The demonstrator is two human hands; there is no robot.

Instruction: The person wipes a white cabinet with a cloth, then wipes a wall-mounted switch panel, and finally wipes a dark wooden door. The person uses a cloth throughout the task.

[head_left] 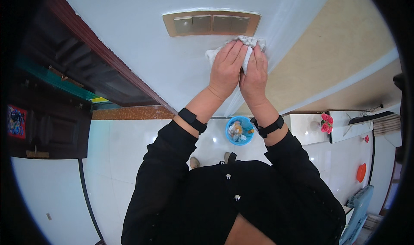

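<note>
A white cloth [249, 41] is bunched against the pale wall, just under the right part of a gold-framed switch panel [211, 23]. My left hand [227, 68] grips its left side, fingers closed and pointing up. Close beside it, my right hand [254, 74] has its fingers folded over the cloth's right side. Both hands nearly touch each other. The fingertips are partly lost in the folds. The panel has several wide rocker switches.
Below my hands a blue bin [228, 135] with rubbish stands on the shiny tiled floor [125, 148]. A dark door [56, 131] is at the left. At the right are a white cabinet [302, 124], pink flowers [327, 123], an orange basin [361, 172] and a light-blue chair [361, 210].
</note>
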